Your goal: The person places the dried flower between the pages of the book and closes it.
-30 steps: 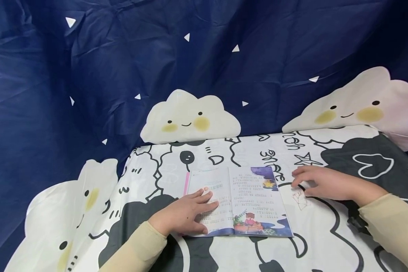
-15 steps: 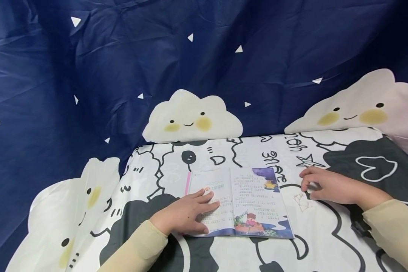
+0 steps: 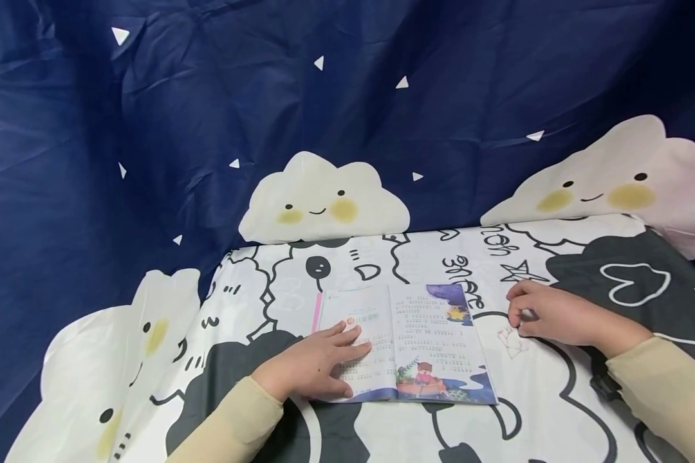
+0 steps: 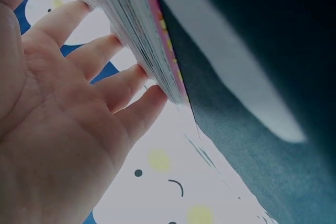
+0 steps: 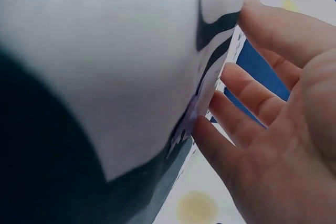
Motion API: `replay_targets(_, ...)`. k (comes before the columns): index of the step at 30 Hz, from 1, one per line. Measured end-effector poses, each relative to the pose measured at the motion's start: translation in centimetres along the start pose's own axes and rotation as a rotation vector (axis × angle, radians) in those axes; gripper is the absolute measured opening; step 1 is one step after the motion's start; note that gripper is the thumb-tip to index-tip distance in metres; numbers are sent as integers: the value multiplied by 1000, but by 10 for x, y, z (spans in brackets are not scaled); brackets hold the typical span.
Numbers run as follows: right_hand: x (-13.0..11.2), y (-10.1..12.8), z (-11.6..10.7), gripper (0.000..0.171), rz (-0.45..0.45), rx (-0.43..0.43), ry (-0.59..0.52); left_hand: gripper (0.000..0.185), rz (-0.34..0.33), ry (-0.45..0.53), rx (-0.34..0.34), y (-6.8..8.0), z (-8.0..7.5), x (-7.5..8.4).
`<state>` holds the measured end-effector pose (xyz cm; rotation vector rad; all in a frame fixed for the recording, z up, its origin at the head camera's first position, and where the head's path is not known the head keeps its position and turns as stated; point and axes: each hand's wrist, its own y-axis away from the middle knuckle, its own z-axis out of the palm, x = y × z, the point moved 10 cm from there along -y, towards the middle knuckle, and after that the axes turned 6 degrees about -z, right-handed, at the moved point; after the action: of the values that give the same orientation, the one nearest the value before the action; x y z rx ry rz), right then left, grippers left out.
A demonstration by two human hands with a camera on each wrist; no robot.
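An open book [image 3: 434, 347] lies on the patterned cloth, its right page showing print, a yellow star and an animal in a boat. My left hand [image 3: 315, 363] rests on the left page with its fingers spread. In the left wrist view, the fingertips of the left hand [image 4: 68, 87] meet the book's stacked page edges [image 4: 142, 40]. My right hand [image 3: 556, 315] rests on the cloth to the right of the book, apart from it. Its fingers bend loosely and nothing shows between them. The right hand [image 5: 278, 103] also fills the right side of the right wrist view.
A white cloth [image 3: 544, 399] with black doodles covers the surface. Behind it hangs a dark blue curtain [image 3: 197, 116] with white triangles and smiling clouds. A faint reddish line drawing [image 3: 512, 342] is on the cloth beside my right hand. A black strap [image 3: 605, 382] shows at the right wrist.
My right hand has shifted slightly right, away from the book, and its fingers have drawn in a little. The left hand and the book have stayed in place.
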<state>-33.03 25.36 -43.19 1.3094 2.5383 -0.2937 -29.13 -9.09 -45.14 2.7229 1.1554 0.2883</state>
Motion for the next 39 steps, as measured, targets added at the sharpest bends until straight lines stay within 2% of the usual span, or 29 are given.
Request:
replay_targets(13,-3,1,-2,35,-43,31,45,79,17,4,14,2,-1,2)
replay_targets(19,-7,2,-12,35,-92,117,-21,79,31,9,19,2,-1,2)
replay_targets(23,-11,1,-17,34,-116,159,-25,79,29,7,20,1,-1,2)
replay_targets(31,-35,-14,-24,33,-163,194,-5,79,18,7,20,1,-1,3)
replay_targets(39,-60,-37,-24,30,-181,190,-67,79,24,12,21,1,0,1)
